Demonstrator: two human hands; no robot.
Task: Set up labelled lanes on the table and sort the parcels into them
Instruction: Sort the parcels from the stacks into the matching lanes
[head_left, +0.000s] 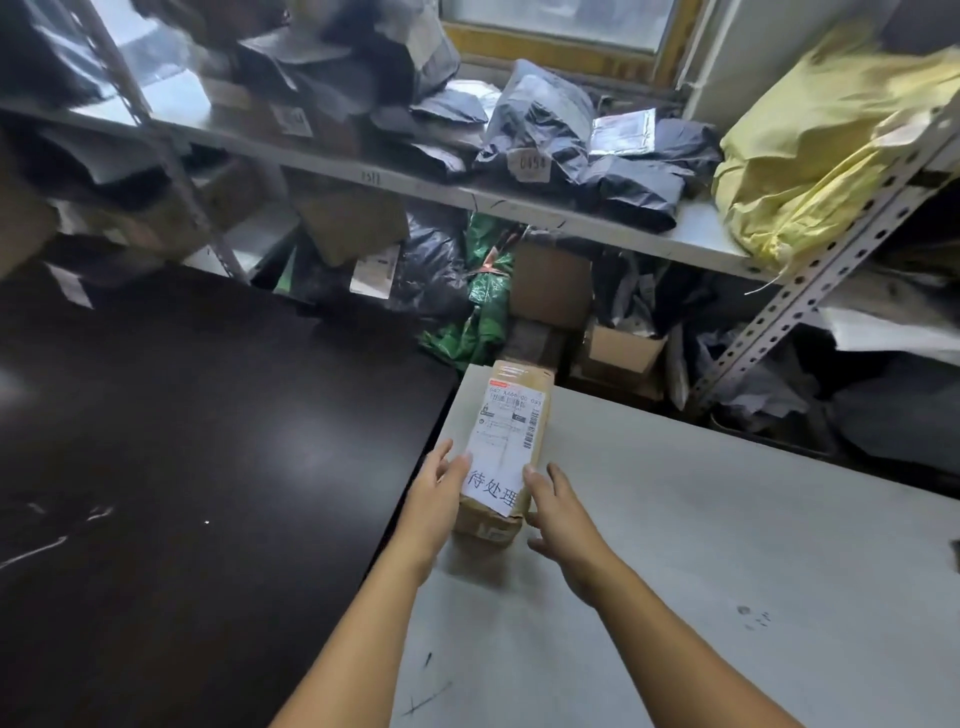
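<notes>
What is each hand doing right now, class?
Left hand: open, fingers against the cardboard parcel.
Right hand: open, thumb touching the same parcel.

The long brown cardboard box (506, 452) looks matt, with shiny clear tape at its far end. On top of it are a white printed paper label (506, 421) and a white paper slip with black writing (493, 486). Under the box, the pale grey table (701, 571) looks smooth and dull. Left of the box, the dark table top (182, 441) is glossy. Behind the box, the grey metal shelf (691, 234) holds crinkly dark plastic bags (540, 124).
</notes>
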